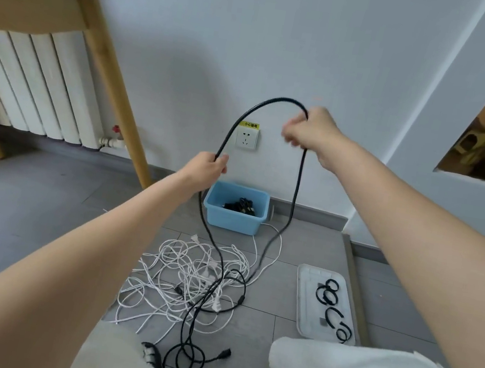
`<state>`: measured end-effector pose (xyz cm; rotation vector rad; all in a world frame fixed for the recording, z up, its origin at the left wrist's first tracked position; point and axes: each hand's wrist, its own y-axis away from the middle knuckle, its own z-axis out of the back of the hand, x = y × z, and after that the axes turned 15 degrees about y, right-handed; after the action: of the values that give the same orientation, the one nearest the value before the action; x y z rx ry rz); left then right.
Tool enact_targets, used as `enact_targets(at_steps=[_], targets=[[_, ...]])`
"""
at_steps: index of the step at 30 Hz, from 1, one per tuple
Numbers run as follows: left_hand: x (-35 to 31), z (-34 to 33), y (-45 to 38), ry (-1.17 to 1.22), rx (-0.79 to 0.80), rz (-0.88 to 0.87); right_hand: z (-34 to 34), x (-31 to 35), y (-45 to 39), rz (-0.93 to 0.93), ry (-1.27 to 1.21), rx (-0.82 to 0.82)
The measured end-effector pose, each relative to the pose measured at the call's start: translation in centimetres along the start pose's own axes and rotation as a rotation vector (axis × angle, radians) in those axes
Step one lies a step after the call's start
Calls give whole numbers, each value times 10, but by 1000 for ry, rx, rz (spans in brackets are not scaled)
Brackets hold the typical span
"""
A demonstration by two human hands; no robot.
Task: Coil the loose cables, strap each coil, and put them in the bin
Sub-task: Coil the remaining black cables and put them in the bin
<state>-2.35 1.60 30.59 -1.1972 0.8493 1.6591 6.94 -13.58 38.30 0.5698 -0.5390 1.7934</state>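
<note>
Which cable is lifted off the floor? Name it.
The black cable, held in an arch between the left hand and right hand. The white cables lie tangled on the floor.

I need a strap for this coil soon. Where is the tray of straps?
In the head view the white tray lies on the floor at lower right, right of the white cable tangle, with black straps in it.

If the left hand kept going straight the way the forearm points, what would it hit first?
Probably the white wall near the wall socket. The left hand, gripping the black cable, points forward and up above the blue bin; nothing else shows in that line, though depth is unclear.
</note>
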Motion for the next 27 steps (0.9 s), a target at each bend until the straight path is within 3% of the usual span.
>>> enact_targets(at_steps=[2, 7, 11, 16, 19, 24, 27], targets=[[-18, 3, -4, -79, -47, -68, -2, -7, 9, -5, 231, 160], [-63, 11, -12, -268, -67, -189, -9, 11, 32, 227, 181, 432], [-66, 5, -8, -135, -1, -210, -13, 34, 28, 132, -108, 230], [-11, 5, -5, -352, 83, -118, -30, 13, 26, 86, 107, 213], [21, -1, -20, -456, 49, -81, -62, -21, 18, 74, 193, 222], [104, -24, -44, -619, -16, 49, -152, -100, -2, 34, 697, 304], [174, -39, -39, -678, 154, 236, -209, -142, 8, 164, 852, 306]])
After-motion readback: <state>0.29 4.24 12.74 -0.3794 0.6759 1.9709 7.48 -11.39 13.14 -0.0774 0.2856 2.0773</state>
